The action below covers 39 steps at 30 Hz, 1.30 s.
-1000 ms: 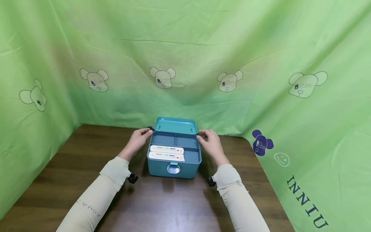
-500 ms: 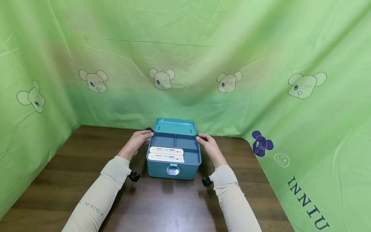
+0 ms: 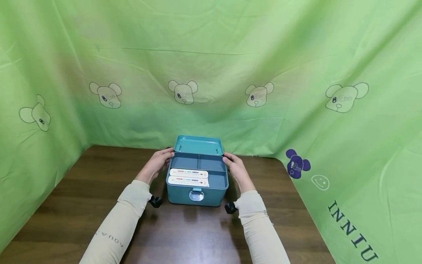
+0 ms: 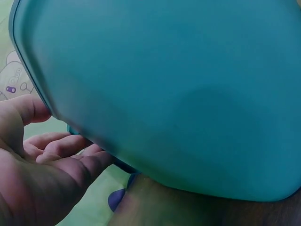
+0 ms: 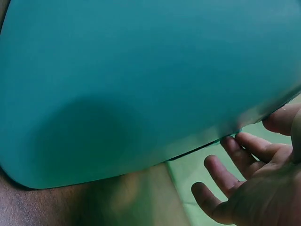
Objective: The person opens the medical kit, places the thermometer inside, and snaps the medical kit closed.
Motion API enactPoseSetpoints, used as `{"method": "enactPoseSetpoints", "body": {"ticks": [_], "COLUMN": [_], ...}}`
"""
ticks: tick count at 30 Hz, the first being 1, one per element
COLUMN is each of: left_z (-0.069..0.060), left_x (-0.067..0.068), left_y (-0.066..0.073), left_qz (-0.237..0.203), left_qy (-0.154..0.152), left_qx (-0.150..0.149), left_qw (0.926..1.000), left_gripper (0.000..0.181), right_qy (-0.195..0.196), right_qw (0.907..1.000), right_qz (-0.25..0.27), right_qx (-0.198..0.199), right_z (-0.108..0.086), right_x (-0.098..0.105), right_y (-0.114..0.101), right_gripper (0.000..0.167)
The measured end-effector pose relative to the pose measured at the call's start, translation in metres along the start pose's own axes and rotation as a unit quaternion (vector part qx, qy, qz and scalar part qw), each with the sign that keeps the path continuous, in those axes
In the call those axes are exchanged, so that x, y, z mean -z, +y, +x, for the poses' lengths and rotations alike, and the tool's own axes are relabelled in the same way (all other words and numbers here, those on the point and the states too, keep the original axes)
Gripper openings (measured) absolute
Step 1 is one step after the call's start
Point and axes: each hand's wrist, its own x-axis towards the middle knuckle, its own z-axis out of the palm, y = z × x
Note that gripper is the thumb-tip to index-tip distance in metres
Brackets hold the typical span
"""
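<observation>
A teal storage box (image 3: pixel 196 196) stands on the table with its lid (image 3: pixel 199 145) folded back. Two flat white packs with printed labels, the rear one (image 3: pixel 189 173) and the front one (image 3: pixel 188 181), lie side by side in its front compartment. My left hand (image 3: pixel 158 164) holds the box's rear left corner; in the left wrist view the thumb meets the side wall and the fingers bend behind. At the opposite rear corner is my right hand (image 3: pixel 238 170), thumb on the side and forefingers touching the back. Its other fingers (image 5: pixel 207 197) stay loose.
The brown wooden table (image 3: pixel 99 190) spreads around the box. Close behind it hangs a green curtain (image 3: pixel 211 124) with bear prints, which also runs along both sides. A metal-look latch (image 3: pixel 196 195) sits on the box front. Dividers (image 3: pixel 199 161) split the inside.
Both hands have slid slightly down from beside the lid hinge to the box's rear corners, and the forearms have come inward. The box and packs look unmoved; the view has shifted slightly.
</observation>
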Motion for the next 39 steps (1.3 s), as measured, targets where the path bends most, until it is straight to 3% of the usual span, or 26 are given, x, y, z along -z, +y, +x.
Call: {"method": "enactPoseSetpoints", "body": {"ticks": [11, 21, 31, 39], "left_z": [0.0017, -0.0003, -0.0021, -0.0039], "left_x": [0.0002, -0.0013, -0.0055, -0.007], "left_y": [0.0003, 0.0011, 0.0014, 0.0025], "left_qz": [-0.03, -0.026, 0.005, 0.006], "left_qy": [-0.006, -0.005, 0.024, 0.067], "left_qx": [-0.002, -0.026, -0.061, -0.074], "left_qw": [0.9995, 0.9993, 0.9979, 0.995], "left_gripper": [0.055, 0.057, 0.054, 0.049], "right_qy": [-0.009, 0.03, 0.052, 0.097], "right_qw": [0.9997, 0.9975, 0.9956, 0.9913], "right_qz": [-0.01, -0.007, 0.015, 0.023], "right_qx": [0.022, 0.063, 0.076, 0.086], "right_z": [0.0005, 0.0014, -0.0011, -0.0033], "right_x": [-0.0013, -0.0026, -0.0048, -0.0088], "right_y": [-0.0042, -0.0007, 0.0003, -0.0025], "right_gripper": [0.049, 0.049, 0.048, 0.044]}}
